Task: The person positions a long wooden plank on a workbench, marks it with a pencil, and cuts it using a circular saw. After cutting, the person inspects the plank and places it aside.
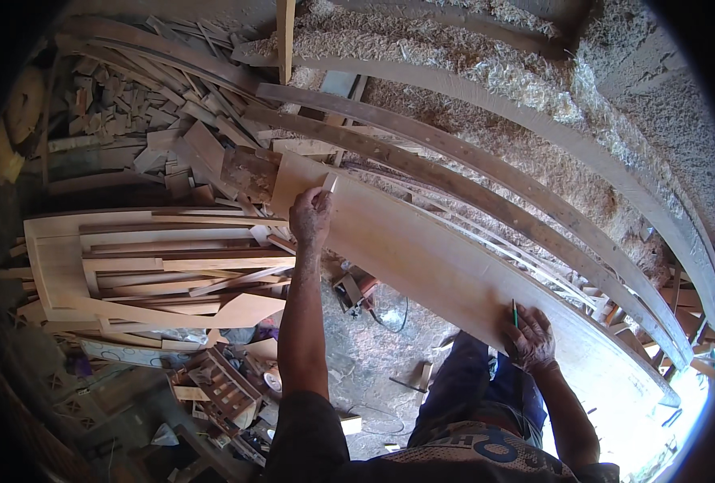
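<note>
A long, pale wooden board [422, 241] runs slantwise in front of me, from upper left to lower right. Near its far left end, my left hand [311, 216] is closed at the board's near edge. A small pale strip [330, 183] shows at its fingers and seems gripped by them; its exact kind is unclear. Further right, my right hand [529, 338] rests on the board with its fingers curled. A thin green pencil [515, 314] sticks up from between those fingers.
Long curved wooden pieces [454, 169] lie beyond the board, with wood shavings [534, 97] behind them. To the left, a wooden frame [55, 266] lies among stacked strips [204, 263]. A corded tool [357, 291] sits on the floor below. Offcuts [108, 97] are heaped at upper left.
</note>
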Motion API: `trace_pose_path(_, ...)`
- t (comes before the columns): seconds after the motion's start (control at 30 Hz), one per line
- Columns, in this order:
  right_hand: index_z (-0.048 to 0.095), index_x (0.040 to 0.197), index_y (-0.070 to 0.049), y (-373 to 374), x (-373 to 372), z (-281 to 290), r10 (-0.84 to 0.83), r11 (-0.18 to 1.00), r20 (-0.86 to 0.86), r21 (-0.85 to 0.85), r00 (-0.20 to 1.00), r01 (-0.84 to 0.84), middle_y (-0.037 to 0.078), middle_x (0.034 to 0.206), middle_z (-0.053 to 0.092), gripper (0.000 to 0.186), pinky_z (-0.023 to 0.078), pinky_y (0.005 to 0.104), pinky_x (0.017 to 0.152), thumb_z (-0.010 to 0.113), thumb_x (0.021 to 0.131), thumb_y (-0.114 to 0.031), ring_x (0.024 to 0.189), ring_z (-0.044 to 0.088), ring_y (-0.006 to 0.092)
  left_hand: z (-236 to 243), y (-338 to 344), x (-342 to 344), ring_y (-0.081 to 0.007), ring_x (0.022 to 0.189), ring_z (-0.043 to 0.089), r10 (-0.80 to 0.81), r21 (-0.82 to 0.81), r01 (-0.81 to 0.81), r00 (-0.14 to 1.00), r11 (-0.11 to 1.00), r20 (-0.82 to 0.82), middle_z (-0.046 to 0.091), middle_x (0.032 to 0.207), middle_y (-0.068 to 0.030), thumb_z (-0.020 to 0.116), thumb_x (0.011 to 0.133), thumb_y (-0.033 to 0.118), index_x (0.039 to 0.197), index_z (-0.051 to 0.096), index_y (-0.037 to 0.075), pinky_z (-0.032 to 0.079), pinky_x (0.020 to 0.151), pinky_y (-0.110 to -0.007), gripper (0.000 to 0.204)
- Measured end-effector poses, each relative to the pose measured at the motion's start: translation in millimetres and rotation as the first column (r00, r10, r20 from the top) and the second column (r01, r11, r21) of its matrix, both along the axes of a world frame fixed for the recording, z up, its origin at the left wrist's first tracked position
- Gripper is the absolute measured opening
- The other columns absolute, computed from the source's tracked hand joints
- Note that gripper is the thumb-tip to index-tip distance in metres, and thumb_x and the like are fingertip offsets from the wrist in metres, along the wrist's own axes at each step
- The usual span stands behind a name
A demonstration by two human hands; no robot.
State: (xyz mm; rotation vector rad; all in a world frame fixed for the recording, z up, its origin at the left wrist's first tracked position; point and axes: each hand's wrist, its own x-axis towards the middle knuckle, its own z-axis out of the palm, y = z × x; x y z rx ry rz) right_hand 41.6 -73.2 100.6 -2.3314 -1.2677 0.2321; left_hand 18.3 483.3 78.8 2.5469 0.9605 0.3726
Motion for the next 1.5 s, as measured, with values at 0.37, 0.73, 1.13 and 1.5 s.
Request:
trace_pose_path(0.37, 0.06, 0.113, -0.017, 3, -1, 4, 0.002, 1.0, 0.005, 0.015, 1.0, -0.002, 0.008, 0.134, 0.062, 0.035, 0.038, 0.0504, 0.107, 0.07, 0.08, -0.022, 0.127, 0.057, 0.025, 15, 30, 9, -0.0259, 0.087, 0.072, -0.097, -0.243, 0.039, 0.968, 0.969, -0.231, 0.074, 0.09, -0.0114, 0.077, 0.077, 0.035, 0.089, 0.077, 0.009, 0.055, 0.076, -0.038, 0.028)
trace_pose_path(0.73, 0.057, 0.127, 0.0, 294, 17, 25, 0.262, 0.831, -0.067, 0.522, 0.963, -0.19, 0.013, 0.084, 0.065, 0.041, 0.053, 0.0396, 0.066, 0.064, 0.088, -0.011, 0.073, 0.064, 0.0292, 51, 31, 43, -0.0262, 0.094, 0.071, -0.054, -0.199, -0.056, 0.859, 0.978, -0.509, 0.074, 0.097, -0.0102, 0.085, 0.07, 0.04, 0.092, 0.077, 0.013, 0.055, 0.084, -0.038, 0.036)
trace_pose_path(1.13, 0.055, 0.101, -0.006, 416, 17, -20, 0.299, 0.878, 0.011, 0.39, 0.954, -0.279, 0.012, 0.084, 0.062, 0.021, 0.055, 0.044, 0.067, 0.065, 0.083, -0.008, 0.078, 0.065, 0.0334, 44, 37, 49, -0.0289, 0.106, 0.069, -0.031, -0.118, -0.059, 0.767, 0.991, -0.641, 0.073, 0.111, -0.0094, 0.084, 0.072, 0.049, 0.106, 0.077, 0.018, 0.055, 0.091, -0.046, 0.047)
trace_pose_path(1.5, 0.054, 0.092, -0.009, 417, 20, -16, 0.327, 0.889, 0.019, 0.334, 0.945, -0.314, 0.006, 0.081, 0.057, 0.026, 0.053, 0.0402, 0.059, 0.067, 0.071, -0.001, 0.073, 0.062, 0.0276, 38, 39, 46, -0.0271, 0.106, 0.069, -0.019, -0.169, -0.104, 0.801, 0.98, -0.599, 0.073, 0.11, -0.0076, 0.084, 0.072, 0.047, 0.103, 0.077, 0.018, 0.055, 0.091, -0.042, 0.043)
